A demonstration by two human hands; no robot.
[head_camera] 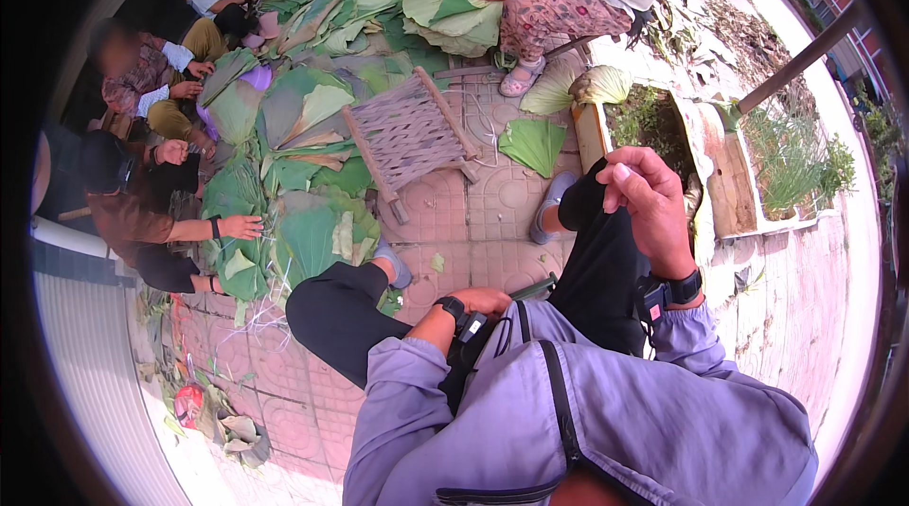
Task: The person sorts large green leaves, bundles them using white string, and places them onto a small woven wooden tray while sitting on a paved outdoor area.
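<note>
My right hand (645,197) is raised above my right knee, its fingers curled and the thumb near the fingertips; whether something thin is between them I cannot tell. Low in my lap lies my left hand (483,301), resting by the hem of my jacket, its fingers mostly hidden. Both wrists carry black straps with small devices. In front of my knees is a low stool with a woven strap seat (408,130). A single green leaf (534,145) lies on the paving to its right. Large stacked leaves (305,229) spread beyond my left knee.
Several people sit around the leaf piles; one co-worker's hand (240,227) touches the near-left bundle. Another person holds a leaf stack (454,16) at the top. Planter boxes (735,186) and a slanted pole (795,62) stand at right. White strings (266,321) lie at left.
</note>
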